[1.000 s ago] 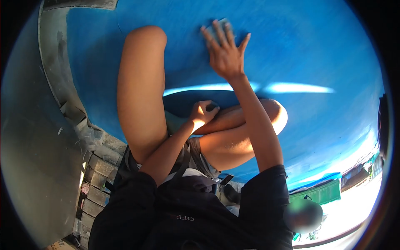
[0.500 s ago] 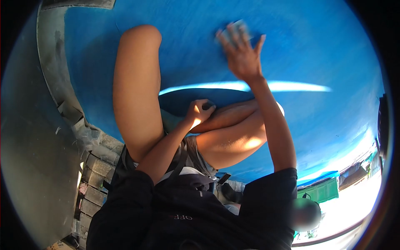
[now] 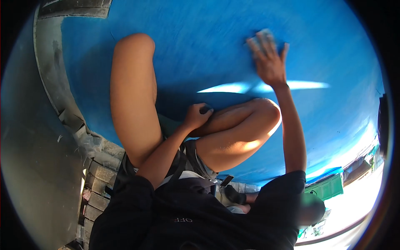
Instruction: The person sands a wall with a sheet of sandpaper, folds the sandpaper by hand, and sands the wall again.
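Pad (image 3: 265,30) apparently lies under right hand (image 3: 271,66), well apart from left hand (image 3: 197,117).

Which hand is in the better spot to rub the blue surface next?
Probably the right hand: it reaches out over the blue surface, fingers spread over something thin and pale. The left hand is curled beside the folded leg.
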Demonstrator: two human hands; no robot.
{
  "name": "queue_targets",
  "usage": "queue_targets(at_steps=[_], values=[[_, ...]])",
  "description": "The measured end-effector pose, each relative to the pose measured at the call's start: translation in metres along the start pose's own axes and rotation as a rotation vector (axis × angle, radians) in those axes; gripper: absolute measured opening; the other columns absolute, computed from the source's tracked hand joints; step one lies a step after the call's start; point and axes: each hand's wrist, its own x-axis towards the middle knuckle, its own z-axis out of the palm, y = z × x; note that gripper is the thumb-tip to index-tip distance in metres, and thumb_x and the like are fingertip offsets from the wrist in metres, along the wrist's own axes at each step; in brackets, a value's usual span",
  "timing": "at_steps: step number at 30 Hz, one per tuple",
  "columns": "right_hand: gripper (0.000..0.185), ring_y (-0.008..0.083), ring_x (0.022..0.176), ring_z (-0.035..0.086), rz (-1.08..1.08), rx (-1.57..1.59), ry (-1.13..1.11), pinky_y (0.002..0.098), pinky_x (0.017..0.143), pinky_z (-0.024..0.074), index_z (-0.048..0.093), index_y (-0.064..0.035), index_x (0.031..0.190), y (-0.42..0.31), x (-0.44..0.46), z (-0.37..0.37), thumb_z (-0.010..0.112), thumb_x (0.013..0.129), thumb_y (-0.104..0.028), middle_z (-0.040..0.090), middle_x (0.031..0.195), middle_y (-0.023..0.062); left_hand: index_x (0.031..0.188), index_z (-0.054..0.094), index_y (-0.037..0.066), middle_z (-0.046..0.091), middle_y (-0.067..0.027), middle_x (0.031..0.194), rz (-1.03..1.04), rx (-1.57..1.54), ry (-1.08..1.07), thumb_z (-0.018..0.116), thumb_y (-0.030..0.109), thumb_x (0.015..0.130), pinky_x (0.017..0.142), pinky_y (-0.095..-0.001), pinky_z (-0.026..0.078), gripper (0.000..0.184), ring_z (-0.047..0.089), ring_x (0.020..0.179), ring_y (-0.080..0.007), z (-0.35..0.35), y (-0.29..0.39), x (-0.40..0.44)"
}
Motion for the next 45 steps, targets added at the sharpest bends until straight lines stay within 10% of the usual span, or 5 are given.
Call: queue_targets(at_steps=[19,26,30,35,45], values=[[0.054,0.0396,0.155,0.018,0.992,0.051,0.256,0.0722,0.117,0.0053,0.037,-0.0203,0.159,0.039,-0.173,0.031,0.045,0.106,-0.027,0.024,0.168,0.0135,0.096,0.076,0.004,0.075,-0.0167,0.093,-0.047,0.001,-0.006,0.075,0.024,0.087,0.078,-0.0378,0.057,0.022,0.074,0.089,-0.0324,-0.003,0.005,-0.002],[0.059,0.0388,0.156,0.016,0.501,-0.072,0.018,0.0726,0.117,-0.0010,0.035,-0.0199,0.160,-0.006,-0.243,0.064,0.046,0.104,-0.033,0.025,0.167,0.0171,0.097,0.076,0.003,0.076,-0.0158,0.093,-0.037,-0.015,-0.009,0.075,0.023,0.087,0.078,-0.0366,0.057,0.022,0.074,0.088,-0.0303,0.003,-0.004,-0.002],[0.058,0.0387,0.156,0.015,1.285,0.136,0.271,0.0721,0.117,-0.0006,0.032,-0.0201,0.161,0.003,-0.217,0.052,0.044,0.105,-0.032,0.023,0.168,0.0152,0.097,0.076,0.004,0.075,-0.0171,0.094,-0.024,0.011,-0.006,0.075,0.023,0.087,0.079,-0.0373,0.057,0.022,0.074,0.091,-0.0319,0.000,0.004,-0.002],[0.055,0.0411,0.156,0.014,0.426,-0.040,0.046,0.0701,0.118,0.0006,0.032,-0.0198,0.161,-0.007,-0.220,0.060,0.040,0.108,-0.034,0.022,0.168,0.0152,0.097,0.076,0.003,0.075,-0.0180,0.094,-0.019,0.035,-0.003,0.075,0.024,0.087,0.079,-0.0378,0.057,0.023,0.074,0.091,-0.0334,0.001,0.003,-0.002],[0.062,0.0373,0.157,0.013,0.734,-0.078,0.132,0.0708,0.118,0.0044,0.027,-0.0222,0.163,-0.039,-0.237,0.093,0.047,0.105,-0.037,0.020,0.169,0.0140,0.102,0.077,0.005,0.077,-0.0143,0.098,-0.038,0.045,-0.020,0.075,0.024,0.089,0.082,-0.0344,0.056,0.023,0.074,0.090,-0.0260,0.002,-0.001,-0.002]])
